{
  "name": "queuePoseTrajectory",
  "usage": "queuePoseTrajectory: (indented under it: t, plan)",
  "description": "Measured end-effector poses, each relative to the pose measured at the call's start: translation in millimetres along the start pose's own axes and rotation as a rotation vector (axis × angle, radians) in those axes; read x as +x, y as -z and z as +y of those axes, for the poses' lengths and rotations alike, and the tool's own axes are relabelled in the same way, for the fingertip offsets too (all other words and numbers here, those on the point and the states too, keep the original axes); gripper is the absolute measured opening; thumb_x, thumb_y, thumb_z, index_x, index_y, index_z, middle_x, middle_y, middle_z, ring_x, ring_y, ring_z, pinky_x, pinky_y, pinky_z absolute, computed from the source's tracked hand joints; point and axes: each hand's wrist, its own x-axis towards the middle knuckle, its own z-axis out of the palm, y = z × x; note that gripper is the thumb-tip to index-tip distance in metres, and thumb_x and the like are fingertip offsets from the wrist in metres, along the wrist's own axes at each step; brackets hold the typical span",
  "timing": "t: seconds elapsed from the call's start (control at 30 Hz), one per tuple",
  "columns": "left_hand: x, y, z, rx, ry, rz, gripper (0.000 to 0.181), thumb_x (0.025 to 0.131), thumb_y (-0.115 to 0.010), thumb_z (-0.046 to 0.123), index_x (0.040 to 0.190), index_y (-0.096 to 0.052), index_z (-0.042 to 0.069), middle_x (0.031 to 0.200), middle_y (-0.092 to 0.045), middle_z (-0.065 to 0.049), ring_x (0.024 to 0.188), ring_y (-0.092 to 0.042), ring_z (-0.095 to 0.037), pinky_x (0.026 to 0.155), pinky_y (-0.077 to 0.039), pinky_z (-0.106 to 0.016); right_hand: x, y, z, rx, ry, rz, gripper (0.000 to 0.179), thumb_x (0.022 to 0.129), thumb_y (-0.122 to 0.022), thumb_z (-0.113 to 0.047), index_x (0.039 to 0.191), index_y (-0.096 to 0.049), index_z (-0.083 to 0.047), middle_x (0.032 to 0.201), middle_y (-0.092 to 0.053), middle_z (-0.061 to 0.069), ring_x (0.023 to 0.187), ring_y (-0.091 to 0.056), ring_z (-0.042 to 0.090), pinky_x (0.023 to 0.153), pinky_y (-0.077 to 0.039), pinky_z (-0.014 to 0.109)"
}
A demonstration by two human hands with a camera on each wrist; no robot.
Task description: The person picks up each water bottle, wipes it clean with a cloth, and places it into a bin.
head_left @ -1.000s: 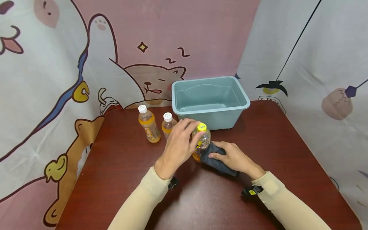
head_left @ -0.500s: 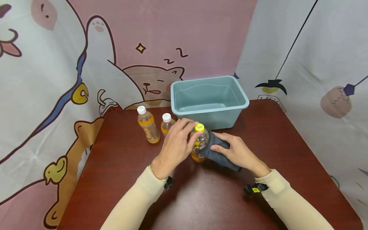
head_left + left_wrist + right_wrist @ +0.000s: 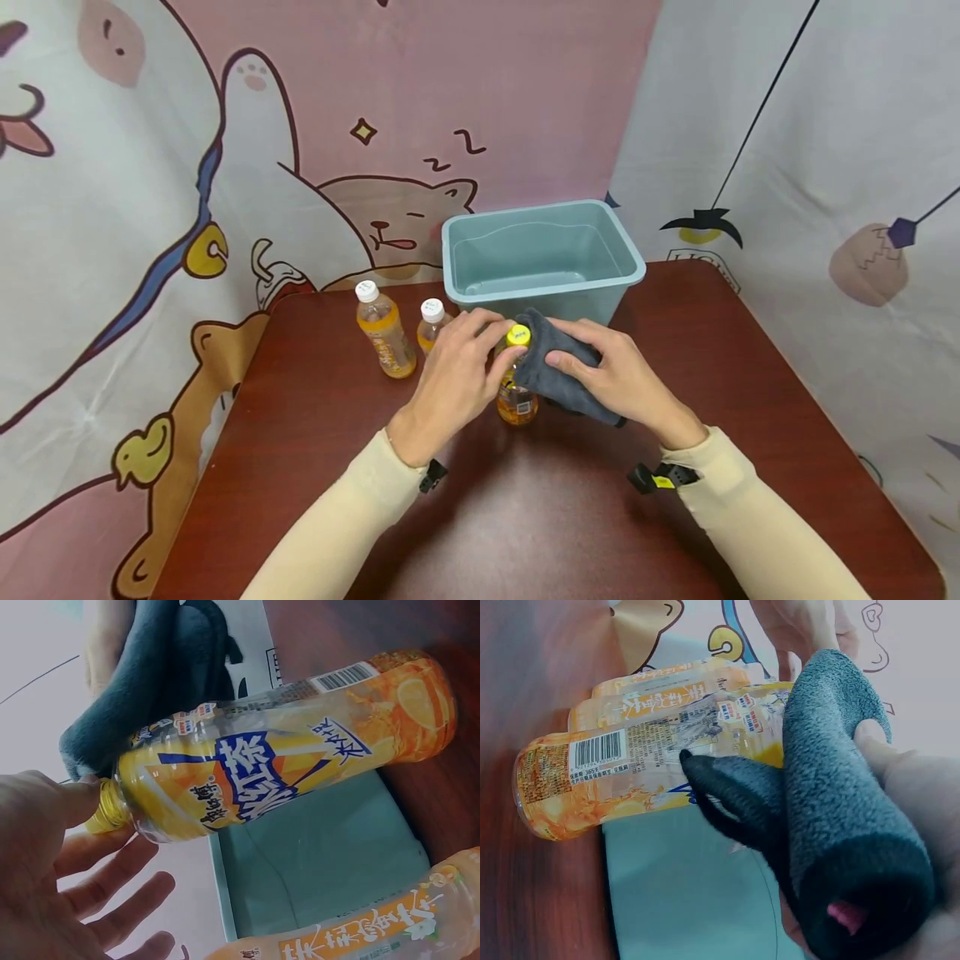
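Note:
A clear plastic bottle point(image 3: 517, 406) with a yellow cap point(image 3: 518, 335) stands upright on the table. My left hand point(image 3: 456, 371) pinches the cap between thumb and index finger; in the left wrist view the other fingers point(image 3: 139, 900) are spread beside the neck. A folded dark grey cloth point(image 3: 558, 371) is gripped in my right hand point(image 3: 630, 379). The cloth lies against the bottle's upper side, close under the cap, and covers part of it. In the right wrist view the rolled cloth point(image 3: 840, 772) overlaps the bottle's shoulder, while its barcode side point(image 3: 596, 754) shows.
Two white-capped bottles stand to the left, one farther out point(image 3: 386, 333) and one point(image 3: 432, 315) partly hidden behind my left hand. A light blue-green bin point(image 3: 543, 293) sits at the back of the brown table point(image 3: 315, 467). Printed curtains hang behind.
My right hand has moved the cloth up along the bottle's side, from near its lower part to just under the cap. My left hand keeps hold at the cap.

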Motion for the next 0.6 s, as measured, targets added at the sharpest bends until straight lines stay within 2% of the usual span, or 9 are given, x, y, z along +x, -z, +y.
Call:
queuePoseTrajectory:
  t: [0.13, 0.33, 0.47, 0.6]
  plan:
    - [0.4, -0.1, -0.6, 0.017, 0.005, -0.008, 0.037, 0.113, -0.079, 0.041, 0.137, -0.084, 0.013, 0.131, -0.077, -0.005, 0.117, -0.075, -0.027, 0.108, -0.063, -0.051, 0.1, -0.8, 0.1, -0.038, -0.015, -0.028, 0.053, 0.109, -0.087, -0.03, 0.159, -0.073, -0.022, 0.135, -0.082, 0.003, 0.105, -0.073, 0.018, 0.085, -0.057, 0.029]
    - [-1.0, -0.3, -2.4, 0.028, -0.002, 0.018, 0.042, 0.11, -0.082, 0.043, 0.144, -0.084, 0.018, 0.134, -0.078, -0.004, 0.122, -0.075, -0.028, 0.112, -0.061, -0.053, 0.5, 0.4, 0.3, -0.048, -0.026, -0.065, 0.054, 0.108, -0.087, -0.033, 0.159, -0.073, -0.02, 0.126, -0.081, 0.001, 0.097, -0.069, 0.019, 0.078, -0.056, 0.03]
    - [-1.3, 0.1, -3.2, 0.038, -0.014, 0.031, 0.049, 0.11, -0.082, 0.046, 0.151, -0.08, 0.021, 0.138, -0.079, -0.002, 0.128, -0.074, -0.027, 0.115, -0.059, -0.052, -0.3, 1.7, 1.0, -0.045, -0.024, -0.075, 0.054, 0.109, -0.087, -0.032, 0.16, -0.073, -0.02, 0.125, -0.081, 0.002, 0.097, -0.068, 0.018, 0.079, -0.055, 0.03]
    - [-0.9, 1.8, -2.8, 0.049, -0.044, 0.07, 0.05, 0.106, -0.086, 0.046, 0.15, -0.081, 0.024, 0.139, -0.082, 0.001, 0.13, -0.074, -0.026, 0.117, -0.057, -0.051, -1.9, 2.0, 4.4, -0.038, -0.029, -0.086, 0.053, 0.109, -0.086, -0.031, 0.159, -0.073, -0.019, 0.128, -0.083, 0.003, 0.1, -0.069, 0.019, 0.082, -0.055, 0.03]
